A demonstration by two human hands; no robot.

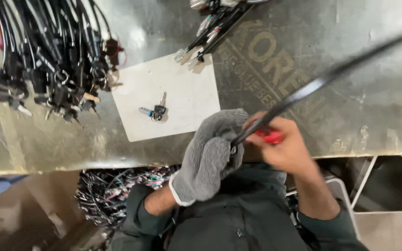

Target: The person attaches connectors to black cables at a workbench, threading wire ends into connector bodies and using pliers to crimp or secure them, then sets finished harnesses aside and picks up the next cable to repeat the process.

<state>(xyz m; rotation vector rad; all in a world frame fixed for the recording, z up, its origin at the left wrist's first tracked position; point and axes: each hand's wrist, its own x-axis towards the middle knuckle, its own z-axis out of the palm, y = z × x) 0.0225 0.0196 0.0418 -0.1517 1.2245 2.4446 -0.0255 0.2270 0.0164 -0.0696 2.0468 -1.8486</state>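
Observation:
My left hand (210, 153), in a grey knitted glove, is closed around the near end of a long black cable (322, 81) that runs up and to the right across the metal table (303, 37). My bare right hand (282, 146) grips a red-handled tool (271, 136) pressed against the cable end, right beside the glove. The tool's tip is hidden between the hands. A pair of keys (157, 110) lies on a white sheet (182, 93) just beyond my left hand.
A big pile of black cable assemblies with locks and keys (52, 56) fills the table's far left. Several more cables with connectors (210, 28) lie at the top centre. A tangle of coloured wires (117, 190) sits below the table edge.

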